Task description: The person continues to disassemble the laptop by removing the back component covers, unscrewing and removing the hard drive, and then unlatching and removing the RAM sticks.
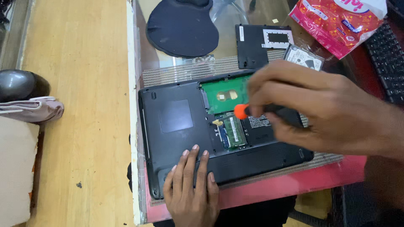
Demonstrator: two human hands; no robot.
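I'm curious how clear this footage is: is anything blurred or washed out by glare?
In the head view, the right hand and its orange-tipped black screwdriver are smeared by motion blur; the left hand resting on the upturned black laptop is sharp. Soft glare shows on the glass tabletop, and lighting is even, with faint shadows.

Red-pink plastic packet (338, 23) with white and blue print lies crumpled at top right of the bench, white label on the silver drive (304, 57) just below-left of it, narrow white sticker (241, 33) on the black cover's left edge, white-print label (257, 122) inside the laptop bay.
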